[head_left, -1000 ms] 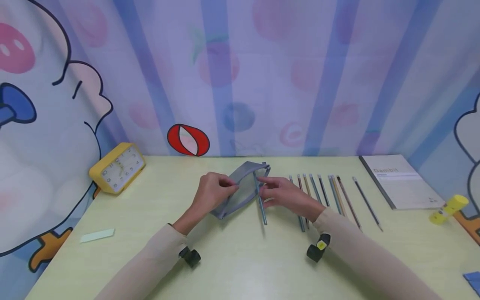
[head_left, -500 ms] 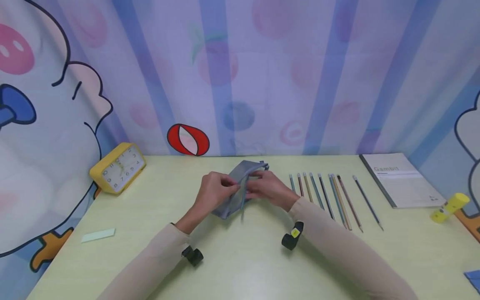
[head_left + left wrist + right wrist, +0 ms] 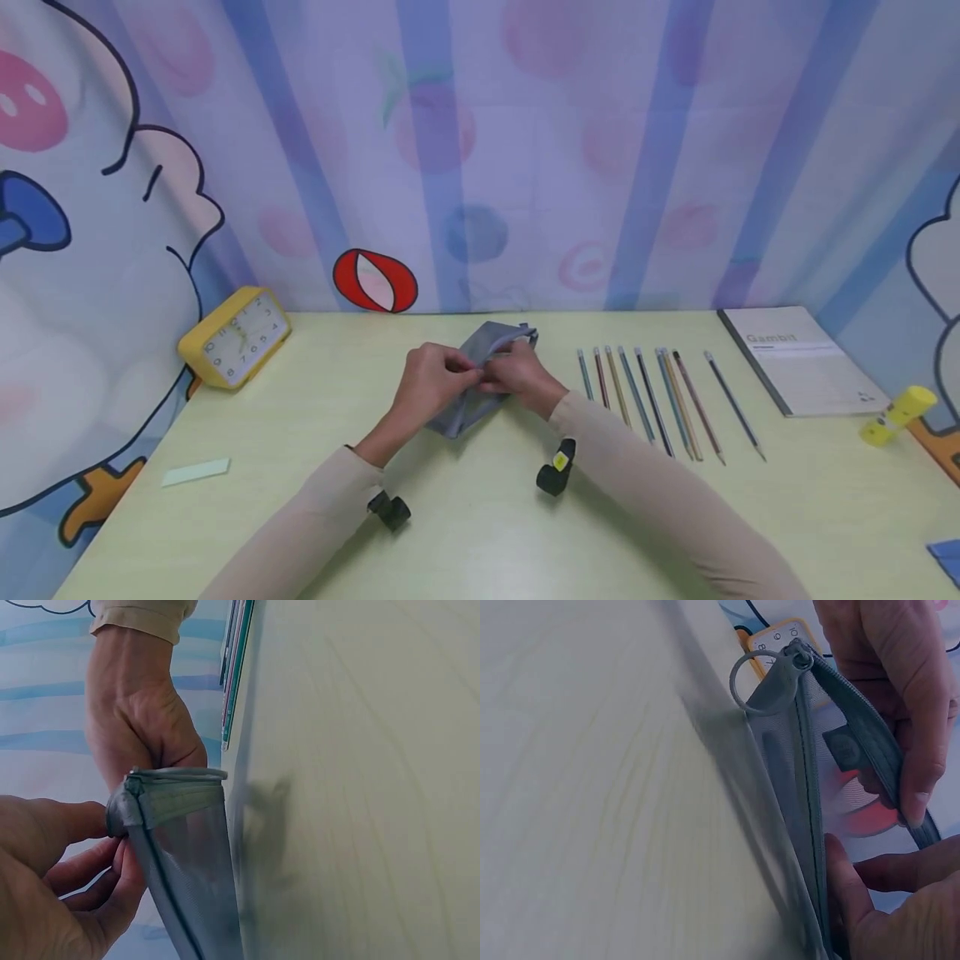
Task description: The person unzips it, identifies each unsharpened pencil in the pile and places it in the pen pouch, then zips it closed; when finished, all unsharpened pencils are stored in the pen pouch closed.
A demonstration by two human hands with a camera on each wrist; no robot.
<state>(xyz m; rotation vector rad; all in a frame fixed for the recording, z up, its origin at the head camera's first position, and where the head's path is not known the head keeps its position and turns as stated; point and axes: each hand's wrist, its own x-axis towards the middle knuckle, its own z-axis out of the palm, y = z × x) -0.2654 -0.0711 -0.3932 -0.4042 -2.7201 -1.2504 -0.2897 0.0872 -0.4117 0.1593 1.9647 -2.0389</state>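
Observation:
A grey mesh zip pouch (image 3: 480, 340) stands in the middle of the table, its zipped mouth spread. My left hand (image 3: 431, 383) pinches one edge of that mouth between thumb and fingers; the left wrist view shows this grip on the pouch (image 3: 196, 862) up close. My right hand (image 3: 522, 377) reaches into the opening, fingers partly hidden by the cloth. In the right wrist view its thumb and forefinger lie inside the zipper edge (image 3: 808, 787); I cannot tell whether it still holds a pencil. A ring pull (image 3: 781, 691) hangs at the zipper's end.
Right of the pouch lies a row of several pencils (image 3: 618, 387), with one pencil (image 3: 736, 406) farther out. Beyond are a notebook (image 3: 810, 367) and a yellow cylinder (image 3: 897, 415). A yellow clock (image 3: 238, 337) and a pale green strip (image 3: 197, 472) lie left. A curtain (image 3: 540, 183) hangs behind.
My right hand has moved left and into the pouch with a blue-grey pencil, which has gone out of sight. The left hand keeps its grip on the pouch edge.

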